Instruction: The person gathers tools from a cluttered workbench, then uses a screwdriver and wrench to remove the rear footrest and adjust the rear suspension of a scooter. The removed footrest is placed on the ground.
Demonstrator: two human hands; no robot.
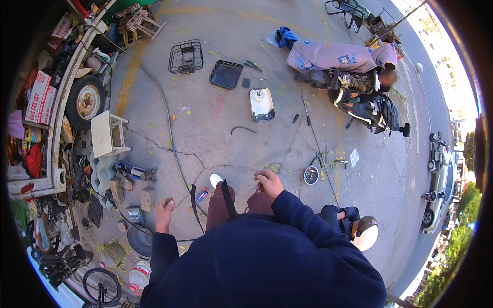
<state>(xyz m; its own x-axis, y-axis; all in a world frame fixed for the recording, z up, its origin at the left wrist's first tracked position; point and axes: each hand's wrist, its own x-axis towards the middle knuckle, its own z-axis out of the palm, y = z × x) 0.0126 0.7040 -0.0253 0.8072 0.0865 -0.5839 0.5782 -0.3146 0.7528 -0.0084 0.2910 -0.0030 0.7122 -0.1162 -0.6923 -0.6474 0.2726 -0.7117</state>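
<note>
My left hand point(165, 209) is raised at the lower left with fingers curled; I see nothing in them. Two dark straps point(197, 205) hang to its right, near my legs. My right hand point(268, 182) is raised above my right thigh, its fingers bent inward; whatever they hold, if anything, is too small to make out. On the ground lie a small blue box point(202, 194) beside my white shoe point(215, 180), a round container of small parts point(311, 175) and a long cable point(172, 143).
A person sits by a scooter point(364, 108) with a quilted cover point(328, 55). Another person point(349, 223) crouches at my right. A white stool point(105, 134), tire point(85, 102), bricks point(147, 199) and cluttered shelving crowd the left. A basket point(186, 56) and trays point(226, 74) lie ahead.
</note>
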